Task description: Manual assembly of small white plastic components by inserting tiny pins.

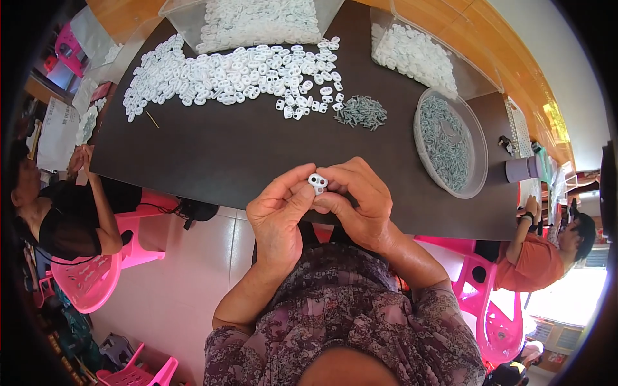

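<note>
My left hand (283, 202) and my right hand (357, 202) meet just over the near edge of the dark table (212, 148). Between their fingertips they pinch a small white plastic oval piece (317, 180) with two dark holes. A second, greyish bit shows just below it, too small to name. Farther back spreads a wide heap of the same white oval pieces (225, 74). At its right end lies a small pile of short grey screws (362, 112).
A clear bin (331, 16) of white pieces stands at the back, another clear bin (479, 77) at back right. A round tub (479, 170) of grey screws sits at right. A thin stick (152, 119) lies at left. People sit on both sides by pink chairs (87, 283).
</note>
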{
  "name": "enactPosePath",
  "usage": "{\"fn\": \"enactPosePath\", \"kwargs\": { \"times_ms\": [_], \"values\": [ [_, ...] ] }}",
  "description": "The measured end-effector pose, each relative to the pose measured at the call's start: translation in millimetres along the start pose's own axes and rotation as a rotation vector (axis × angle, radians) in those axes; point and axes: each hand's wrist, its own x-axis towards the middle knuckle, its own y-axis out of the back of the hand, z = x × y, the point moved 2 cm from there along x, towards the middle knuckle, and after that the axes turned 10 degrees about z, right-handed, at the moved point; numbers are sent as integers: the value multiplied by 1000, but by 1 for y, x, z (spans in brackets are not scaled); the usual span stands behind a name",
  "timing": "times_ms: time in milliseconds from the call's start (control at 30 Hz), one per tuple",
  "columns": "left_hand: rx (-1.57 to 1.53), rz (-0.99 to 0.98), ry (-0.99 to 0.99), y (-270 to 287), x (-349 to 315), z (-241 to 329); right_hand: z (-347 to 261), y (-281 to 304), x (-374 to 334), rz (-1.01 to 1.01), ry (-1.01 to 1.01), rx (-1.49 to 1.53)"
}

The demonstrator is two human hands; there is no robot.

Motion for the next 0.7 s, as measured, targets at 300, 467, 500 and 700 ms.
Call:
{"fn": "enactPosePath", "kwargs": {
  "times_ms": [300,467,500,700],
  "values": [
    [123,-99,-247,3,-1,-5,0,-3,-3,93,-23,46],
    [116,-93,-230,5,-4,-3,-1,-3,-3,60,3,48],
    [148,-91,-254,5,-5,-2,-1,-3,-2,58,5,49],
    [236,-67,-338,4,-9,2,-3,-6,-2,73,48,37]
  ]
}}
